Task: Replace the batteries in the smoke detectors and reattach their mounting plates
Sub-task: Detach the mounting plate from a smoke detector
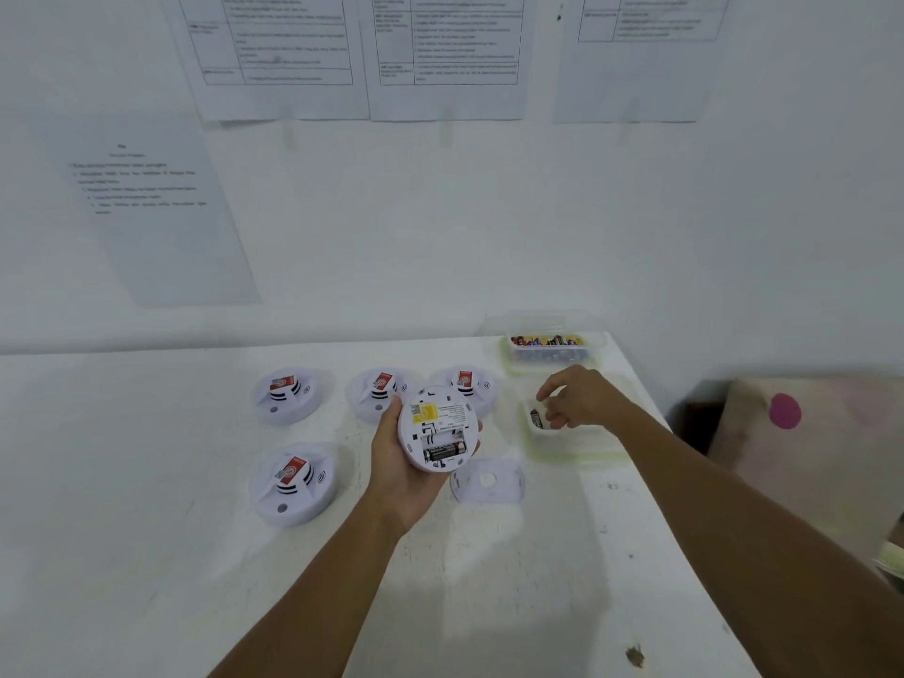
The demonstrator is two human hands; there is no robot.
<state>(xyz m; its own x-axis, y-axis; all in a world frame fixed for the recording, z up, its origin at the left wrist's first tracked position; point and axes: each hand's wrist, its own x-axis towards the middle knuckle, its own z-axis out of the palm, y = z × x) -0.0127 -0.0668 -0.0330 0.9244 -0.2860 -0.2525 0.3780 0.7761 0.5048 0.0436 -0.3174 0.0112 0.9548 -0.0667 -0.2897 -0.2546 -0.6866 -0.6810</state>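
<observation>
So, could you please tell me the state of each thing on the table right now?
Held detector: back up in left hand, plate off, one battery seated.
Mounting plate: detached, flat on table.
Other detectors: face up, tagged.
Battery box: lid open, stocked.
Small tray: open, loose battery inside, right hand over it.

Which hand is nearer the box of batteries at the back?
Right. The right hand is in front of the battery box, over a tray; the left hand holds a detector farther away, to the left.
</observation>
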